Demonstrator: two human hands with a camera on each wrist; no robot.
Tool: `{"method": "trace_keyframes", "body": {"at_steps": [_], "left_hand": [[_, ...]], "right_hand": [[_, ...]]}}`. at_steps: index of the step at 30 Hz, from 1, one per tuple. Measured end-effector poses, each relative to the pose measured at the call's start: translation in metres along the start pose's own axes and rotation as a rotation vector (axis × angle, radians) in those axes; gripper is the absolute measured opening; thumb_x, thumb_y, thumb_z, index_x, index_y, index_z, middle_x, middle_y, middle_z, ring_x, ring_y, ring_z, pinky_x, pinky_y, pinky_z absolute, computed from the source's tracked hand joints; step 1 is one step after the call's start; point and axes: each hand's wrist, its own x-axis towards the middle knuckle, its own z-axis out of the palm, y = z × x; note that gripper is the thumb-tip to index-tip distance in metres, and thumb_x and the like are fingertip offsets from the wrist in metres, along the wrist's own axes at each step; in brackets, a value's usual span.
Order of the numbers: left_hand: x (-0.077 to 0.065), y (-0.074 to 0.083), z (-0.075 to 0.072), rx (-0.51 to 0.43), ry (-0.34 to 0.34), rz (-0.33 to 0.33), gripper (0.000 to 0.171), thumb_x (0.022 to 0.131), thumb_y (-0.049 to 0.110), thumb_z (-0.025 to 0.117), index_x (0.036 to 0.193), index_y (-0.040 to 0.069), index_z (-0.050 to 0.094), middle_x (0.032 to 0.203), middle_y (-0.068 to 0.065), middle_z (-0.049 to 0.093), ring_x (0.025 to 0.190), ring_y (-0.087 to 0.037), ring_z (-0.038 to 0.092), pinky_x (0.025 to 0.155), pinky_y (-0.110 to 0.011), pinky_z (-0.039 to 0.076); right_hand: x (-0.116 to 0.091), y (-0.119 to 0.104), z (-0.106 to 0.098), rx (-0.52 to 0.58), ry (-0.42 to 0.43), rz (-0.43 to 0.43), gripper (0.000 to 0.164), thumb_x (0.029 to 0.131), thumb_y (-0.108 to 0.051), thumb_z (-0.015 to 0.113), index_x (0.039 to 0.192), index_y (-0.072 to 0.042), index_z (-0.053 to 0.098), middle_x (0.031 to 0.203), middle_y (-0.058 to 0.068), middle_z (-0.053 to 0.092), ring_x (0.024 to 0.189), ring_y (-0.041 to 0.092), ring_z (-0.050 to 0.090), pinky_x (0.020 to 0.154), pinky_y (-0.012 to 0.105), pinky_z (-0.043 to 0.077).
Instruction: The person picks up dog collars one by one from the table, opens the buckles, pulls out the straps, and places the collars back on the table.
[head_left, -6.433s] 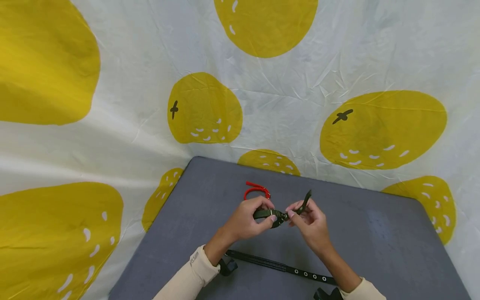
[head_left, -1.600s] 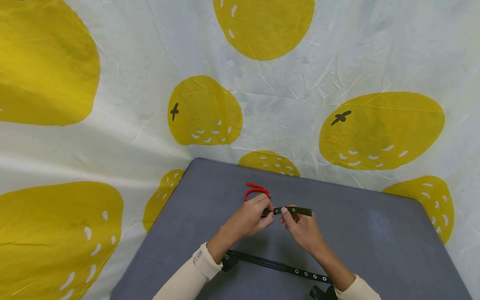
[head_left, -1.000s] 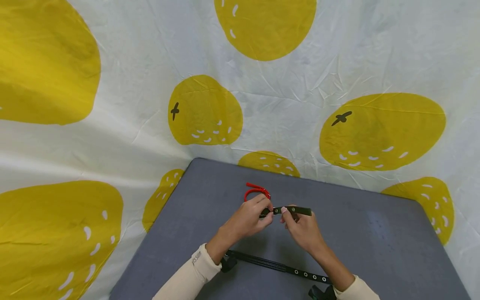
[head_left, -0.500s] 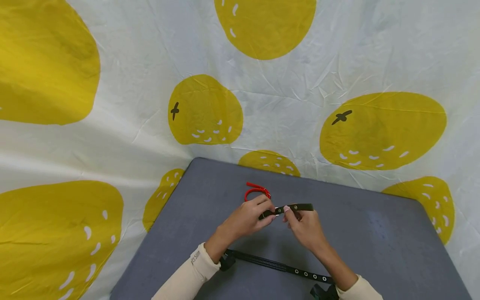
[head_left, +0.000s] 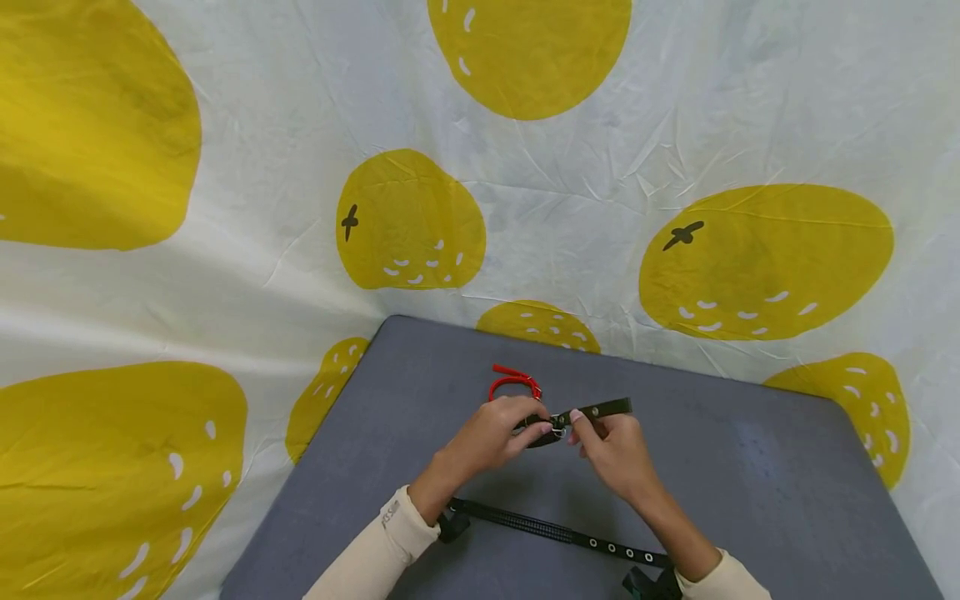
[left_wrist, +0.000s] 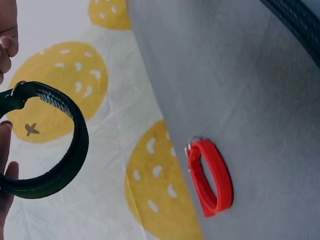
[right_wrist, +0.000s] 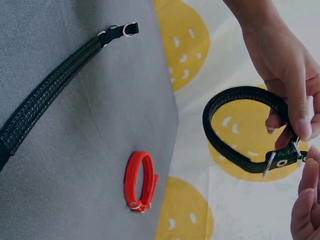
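My left hand (head_left: 491, 437) pinches a dark green dog collar at its buckle, thumb in front and fingers behind. The collar's eyeleted tail (head_left: 617, 407) points right and slightly up, pinched between thumb and fingers of my right hand (head_left: 618, 458). Both hands hold the collar above the table. In the left wrist view the collar (left_wrist: 80, 145) hangs as a round loop. The right wrist view shows the collar (right_wrist: 212, 132) from the other side, with the metal buckle, a ring (right_wrist: 269, 164) and an eyelet by the fingers; the tail's end is out of that frame.
A red collar (head_left: 510, 371), buckled into a loop, lies on the grey table (head_left: 712, 467) behind my left hand. A long black collar (head_left: 525, 522) with metal eyelets stretches across the table below my forearms. A white cloth with yellow fruit shapes (head_left: 408, 221) hangs behind.
Earlier the tail stuck steeply up from my right hand; then it lay level to the right. In the last second the tail has tilted up slightly, and the buckle shows between my hands.
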Motion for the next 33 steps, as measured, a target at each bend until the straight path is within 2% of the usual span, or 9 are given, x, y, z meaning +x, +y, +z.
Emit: {"method": "trace_keyframes", "body": {"at_steps": [5, 9, 13, 17, 21, 24, 28, 33], "left_hand": [[0.001, 0.0, -0.002, -0.173, -0.016, -0.066, 0.009, 0.1, 0.02, 0.063, 0.104, 0.012, 0.068, 0.097, 0.001, 0.07, 0.083, -0.006, 0.061, 0.077, -0.022, 0.054], [0.003, -0.001, -0.003, -0.263, -0.015, -0.088, 0.008, 0.102, 0.019, 0.061, 0.101, 0.014, 0.067, 0.094, 0.003, 0.067, 0.078, -0.002, 0.055, 0.073, -0.02, 0.052], [0.005, -0.001, -0.005, -0.286, -0.011, -0.078, 0.006, 0.102, 0.017, 0.061, 0.101, 0.014, 0.066, 0.092, 0.004, 0.066, 0.074, 0.0, 0.051, 0.069, -0.025, 0.053], [0.005, 0.0, -0.007, -0.297, -0.017, -0.096, 0.006, 0.102, 0.018, 0.061, 0.101, 0.015, 0.066, 0.091, 0.005, 0.065, 0.07, 0.0, 0.047, 0.066, -0.027, 0.051], [0.006, 0.003, -0.009, -0.325, -0.04, -0.157, 0.008, 0.102, 0.022, 0.06, 0.103, 0.017, 0.067, 0.094, 0.006, 0.067, 0.072, -0.001, 0.05, 0.068, -0.021, 0.049], [0.007, 0.005, -0.011, -0.349, -0.057, -0.203, 0.01, 0.102, 0.023, 0.06, 0.104, 0.018, 0.068, 0.098, 0.006, 0.068, 0.08, -0.001, 0.057, 0.075, -0.02, 0.051], [0.007, 0.006, -0.012, -0.371, -0.068, -0.233, 0.011, 0.103, 0.024, 0.06, 0.104, 0.018, 0.068, 0.1, 0.006, 0.069, 0.089, -0.002, 0.062, 0.081, -0.021, 0.053], [0.008, 0.008, -0.013, -0.395, -0.071, -0.26, 0.013, 0.102, 0.026, 0.06, 0.106, 0.017, 0.069, 0.104, 0.005, 0.071, 0.089, -0.003, 0.062, 0.08, -0.021, 0.053]], "right_hand": [[0.0, -0.002, -0.002, 0.015, 0.002, -0.014, 0.018, 0.099, -0.007, 0.062, 0.084, -0.008, 0.071, 0.065, 0.002, 0.066, 0.051, 0.01, 0.057, 0.048, 0.028, 0.048], [0.002, -0.001, -0.004, 0.047, 0.0, -0.038, 0.012, 0.098, -0.002, 0.062, 0.094, -0.006, 0.073, 0.07, 0.003, 0.068, 0.05, 0.011, 0.057, 0.048, 0.028, 0.049], [0.005, 0.0, -0.006, 0.108, -0.03, -0.072, 0.019, 0.097, 0.003, 0.059, 0.109, -0.006, 0.072, 0.084, 0.01, 0.069, 0.052, 0.014, 0.057, 0.048, 0.029, 0.048], [0.006, 0.003, -0.008, 0.154, -0.13, -0.082, 0.022, 0.101, 0.001, 0.055, 0.116, -0.005, 0.071, 0.098, 0.017, 0.071, 0.054, 0.018, 0.06, 0.052, 0.031, 0.052], [0.007, 0.007, -0.01, 0.175, -0.276, -0.025, 0.026, 0.106, -0.009, 0.048, 0.121, -0.003, 0.068, 0.086, 0.018, 0.07, 0.059, 0.018, 0.065, 0.056, 0.034, 0.056], [0.007, 0.01, -0.011, 0.204, -0.344, -0.015, 0.028, 0.107, -0.009, 0.044, 0.124, 0.001, 0.065, 0.082, 0.022, 0.069, 0.066, 0.015, 0.069, 0.06, 0.037, 0.058], [0.007, 0.012, -0.01, 0.262, -0.366, -0.049, 0.027, 0.106, -0.005, 0.044, 0.123, 0.004, 0.062, 0.087, 0.029, 0.067, 0.071, 0.014, 0.072, 0.064, 0.036, 0.059], [0.006, 0.015, -0.01, 0.293, -0.388, -0.057, 0.023, 0.103, -0.003, 0.051, 0.123, 0.005, 0.06, 0.097, 0.032, 0.067, 0.077, 0.017, 0.074, 0.07, 0.036, 0.061]]}}
